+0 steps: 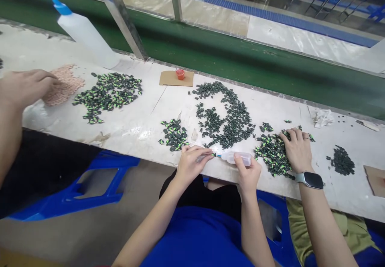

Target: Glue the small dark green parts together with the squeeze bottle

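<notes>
My left hand (191,162) is at the table's front edge, its fingers pinched on a small dark piece with bright green marks (213,154). In my right hand (249,174) is a small translucent squeeze bottle (230,157), held on its side. The bottle's blue nozzle points left and is at or very close to the small piece; I cannot tell if they touch. Just behind my left hand lies a pile of dark pieces with green marks (174,134). A larger scatter of plain dark green pieces (237,118) spreads out beyond both hands.
A co-worker's hand (297,148) with a watch rests on another green-marked pile (272,154) at right. Another person's hand (27,84) reaches into pink pieces (64,84) at left. A large white bottle (87,38) and a red cup (180,73) on cardboard (167,78) stand behind.
</notes>
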Demonstrator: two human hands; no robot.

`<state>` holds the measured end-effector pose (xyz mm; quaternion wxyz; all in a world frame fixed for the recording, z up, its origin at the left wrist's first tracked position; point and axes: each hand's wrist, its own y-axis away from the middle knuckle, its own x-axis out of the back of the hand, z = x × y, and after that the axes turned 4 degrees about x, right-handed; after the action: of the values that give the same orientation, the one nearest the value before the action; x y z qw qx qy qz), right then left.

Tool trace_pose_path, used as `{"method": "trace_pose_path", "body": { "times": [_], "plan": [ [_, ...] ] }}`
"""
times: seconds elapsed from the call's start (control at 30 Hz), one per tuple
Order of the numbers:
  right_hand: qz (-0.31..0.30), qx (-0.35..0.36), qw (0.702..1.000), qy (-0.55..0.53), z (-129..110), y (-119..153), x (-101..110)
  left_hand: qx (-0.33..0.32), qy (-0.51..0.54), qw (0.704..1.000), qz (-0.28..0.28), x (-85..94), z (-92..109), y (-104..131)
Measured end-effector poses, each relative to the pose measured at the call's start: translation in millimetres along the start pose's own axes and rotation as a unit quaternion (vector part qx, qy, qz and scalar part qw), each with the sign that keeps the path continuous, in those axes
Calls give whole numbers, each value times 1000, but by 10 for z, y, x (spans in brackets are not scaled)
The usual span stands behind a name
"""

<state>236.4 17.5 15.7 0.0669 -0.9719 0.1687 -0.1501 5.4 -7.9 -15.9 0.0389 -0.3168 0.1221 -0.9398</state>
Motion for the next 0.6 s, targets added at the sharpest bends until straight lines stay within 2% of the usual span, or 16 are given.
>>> {"method": "trace_pose_path", "body": {
  "times": [0.07,0.17,0.4,0.5,0.6],
  "plan": [
    [-15,-32,999,7,-39,312,-244,-2,1,1000,1,3,3,1],
    [-3,-48,999,1,-85,500,-424,-2,4,1000,4,5,2,1],
    [-16,-53,998,-9,-57,479,-374,5,-5,1000,3,4,-2,2],
    [-13,-52,998,-15,-60,279,-236,1,-6,1000,7,8,7,2],
    [5,-50,998,-24,-102,-252,96,-5,1,1000,11,11,15,-1]
  ]
}}
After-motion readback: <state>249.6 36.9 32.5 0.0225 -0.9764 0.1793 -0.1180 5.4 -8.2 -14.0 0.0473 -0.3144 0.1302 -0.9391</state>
